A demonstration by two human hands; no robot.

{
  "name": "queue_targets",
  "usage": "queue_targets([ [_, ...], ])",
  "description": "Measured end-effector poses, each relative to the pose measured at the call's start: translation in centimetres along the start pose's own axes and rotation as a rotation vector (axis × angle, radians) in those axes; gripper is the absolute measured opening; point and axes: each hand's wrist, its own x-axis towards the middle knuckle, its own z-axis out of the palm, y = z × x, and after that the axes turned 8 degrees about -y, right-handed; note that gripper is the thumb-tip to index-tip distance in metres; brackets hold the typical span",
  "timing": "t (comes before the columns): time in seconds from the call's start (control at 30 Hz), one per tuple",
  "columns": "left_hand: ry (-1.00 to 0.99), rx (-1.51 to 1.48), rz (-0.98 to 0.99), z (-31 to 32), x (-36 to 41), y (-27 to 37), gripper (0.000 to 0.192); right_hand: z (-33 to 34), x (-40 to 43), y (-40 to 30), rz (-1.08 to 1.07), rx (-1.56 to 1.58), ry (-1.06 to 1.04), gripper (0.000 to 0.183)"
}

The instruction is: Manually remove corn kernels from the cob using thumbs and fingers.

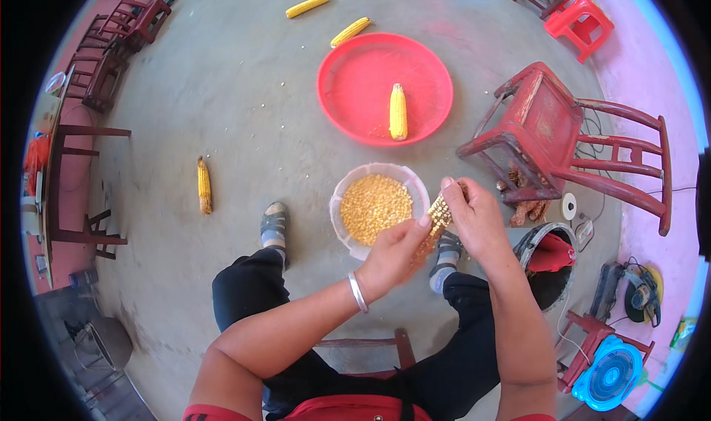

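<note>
Both my hands grip one partly shelled corn cob (440, 214), slanting above the right rim of a pale plastic basket. My left hand (393, 250) closes on its lower part, where the core is bare and reddish. Around the upper end is my right hand (472, 212), its thumb by the remaining yellow kernels. Loose corn kernels (376, 207) fill much of the basket (340, 185), which stands on the floor between my feet. Beyond it lies a round red plastic tray (355, 96) with a whole corn cob (398, 113) in it.
More cobs lie on the floor, one at left (204, 188), others beyond the tray. At right are a tipped red wooden chair (555, 121), bare cobs (527, 210), a black bucket (547, 287) with red cloth inside, cables and a blue fan (611, 374). A table (53, 188) stands left.
</note>
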Motion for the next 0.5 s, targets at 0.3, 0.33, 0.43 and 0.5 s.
queue_targets([
  [0.3,0.109,0.098,0.01,-1.7,-0.4,-1.4,0.053,1.5,0.5,0.5,-0.029,0.028,-0.14,0.041],
  [0.33,0.094,-0.016,-0.01,-1.8,-0.4,-1.3,0.052,1.6,0.7,0.6,-0.045,0.033,-0.14,0.041],
  [0.43,0.088,-0.121,-0.068,-1.9,-0.4,-1.3,0.049,1.8,0.9,0.7,-0.056,0.009,-0.137,0.041],
  [0.5,0.061,-0.086,-0.079,-1.5,-0.3,-0.8,0.047,1.7,0.9,0.8,-0.047,-0.021,-0.131,0.041],
])
